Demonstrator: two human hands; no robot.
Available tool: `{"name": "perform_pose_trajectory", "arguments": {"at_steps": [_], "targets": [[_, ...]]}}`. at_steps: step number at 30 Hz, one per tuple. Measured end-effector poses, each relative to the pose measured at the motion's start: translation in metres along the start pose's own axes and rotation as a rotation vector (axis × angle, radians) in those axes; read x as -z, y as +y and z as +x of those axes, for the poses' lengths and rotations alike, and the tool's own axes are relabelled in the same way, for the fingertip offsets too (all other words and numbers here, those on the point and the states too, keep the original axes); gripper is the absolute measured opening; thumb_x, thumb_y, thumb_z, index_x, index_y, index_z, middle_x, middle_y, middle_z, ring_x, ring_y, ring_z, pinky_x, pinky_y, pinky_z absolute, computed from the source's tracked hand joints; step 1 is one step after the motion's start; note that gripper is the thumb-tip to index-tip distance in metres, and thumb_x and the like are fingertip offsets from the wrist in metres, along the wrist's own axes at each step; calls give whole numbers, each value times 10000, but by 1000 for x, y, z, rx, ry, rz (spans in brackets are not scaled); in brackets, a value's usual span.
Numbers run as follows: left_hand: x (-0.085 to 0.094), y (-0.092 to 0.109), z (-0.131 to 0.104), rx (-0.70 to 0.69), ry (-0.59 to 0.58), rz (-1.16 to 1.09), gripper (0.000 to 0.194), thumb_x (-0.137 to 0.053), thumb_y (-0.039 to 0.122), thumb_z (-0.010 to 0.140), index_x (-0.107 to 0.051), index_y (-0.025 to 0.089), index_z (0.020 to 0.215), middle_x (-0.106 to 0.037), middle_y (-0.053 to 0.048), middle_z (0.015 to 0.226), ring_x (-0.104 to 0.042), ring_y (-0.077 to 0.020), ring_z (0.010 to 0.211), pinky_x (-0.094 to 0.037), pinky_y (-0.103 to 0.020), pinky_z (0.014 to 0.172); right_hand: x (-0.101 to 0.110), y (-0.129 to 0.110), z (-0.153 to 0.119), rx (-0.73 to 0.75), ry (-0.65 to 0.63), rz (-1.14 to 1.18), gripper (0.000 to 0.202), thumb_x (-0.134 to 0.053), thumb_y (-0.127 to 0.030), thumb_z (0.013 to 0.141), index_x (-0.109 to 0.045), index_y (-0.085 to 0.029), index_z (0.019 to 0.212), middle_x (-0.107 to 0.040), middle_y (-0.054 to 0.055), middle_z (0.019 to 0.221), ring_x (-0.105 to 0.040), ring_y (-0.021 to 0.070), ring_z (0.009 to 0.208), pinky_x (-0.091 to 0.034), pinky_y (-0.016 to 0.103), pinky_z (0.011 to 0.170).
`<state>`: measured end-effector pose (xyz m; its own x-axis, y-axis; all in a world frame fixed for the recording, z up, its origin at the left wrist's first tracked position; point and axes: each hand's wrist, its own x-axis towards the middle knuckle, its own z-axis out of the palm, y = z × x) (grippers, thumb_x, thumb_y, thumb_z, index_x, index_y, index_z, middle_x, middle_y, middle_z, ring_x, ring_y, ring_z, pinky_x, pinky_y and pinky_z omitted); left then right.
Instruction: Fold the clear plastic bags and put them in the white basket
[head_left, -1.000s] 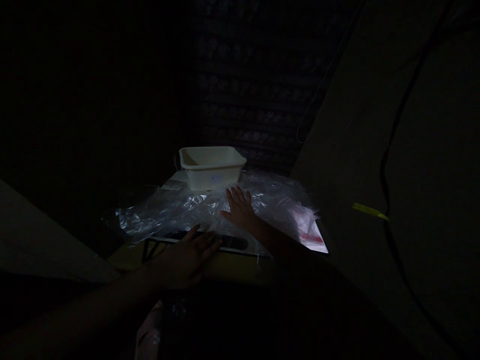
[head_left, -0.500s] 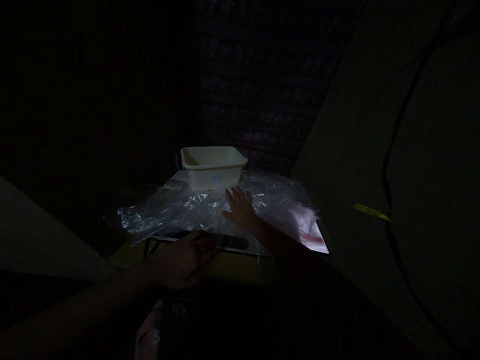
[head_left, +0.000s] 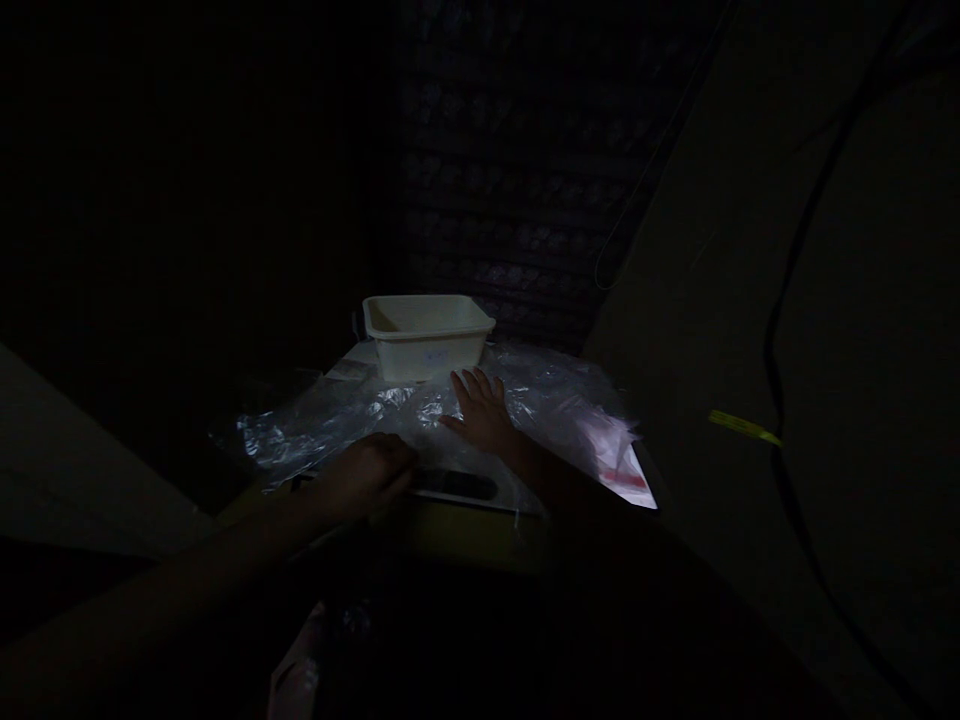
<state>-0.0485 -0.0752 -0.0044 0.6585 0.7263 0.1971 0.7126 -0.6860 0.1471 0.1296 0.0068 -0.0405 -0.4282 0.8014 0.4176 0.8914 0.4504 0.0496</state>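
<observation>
The tub (head_left: 431,357) stands toward the back of the bench (head_left: 480,504); plastic film (head_left: 300,425) spreads in front of it and to both sides; the right hand (head_left: 486,418) rests on the film before the tub, fingers (head_left: 472,384) toward it; the left hand (head_left: 367,472) is at the near edge, further left; right of the bench, a strip (head_left: 742,427) sits on a cable (head_left: 771,335).

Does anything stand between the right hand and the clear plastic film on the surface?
Nothing visible does. The right hand is spread over the clear plastic film, apparently resting on it, though dim light makes contact uncertain. The cream tub stands beyond the hand, not between the two.
</observation>
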Motion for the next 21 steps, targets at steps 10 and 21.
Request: {"name": "perform_pose_trajectory", "arguments": {"at_steps": [10,21], "targets": [[-19,-18,41,414,137,-521,269,-363,271,655,-523,125,814,-581,-67,836,-531,-155,769,-399,-264,688,28,22,8,-177,99,122,400,-298,-254,742,-337,-141,1123,-433,92,1082,-348,190,996,-251,325,828],[-23,-7,86,656,204,-649,233,-414,187,571,-557,106,736,-581,-73,748,-529,-178,698,-400,-281,622,55,54,8,-403,-323,309,274,-327,-215,703,-575,-100,711,-607,89,680,-556,130,584,-383,207,538]]}}
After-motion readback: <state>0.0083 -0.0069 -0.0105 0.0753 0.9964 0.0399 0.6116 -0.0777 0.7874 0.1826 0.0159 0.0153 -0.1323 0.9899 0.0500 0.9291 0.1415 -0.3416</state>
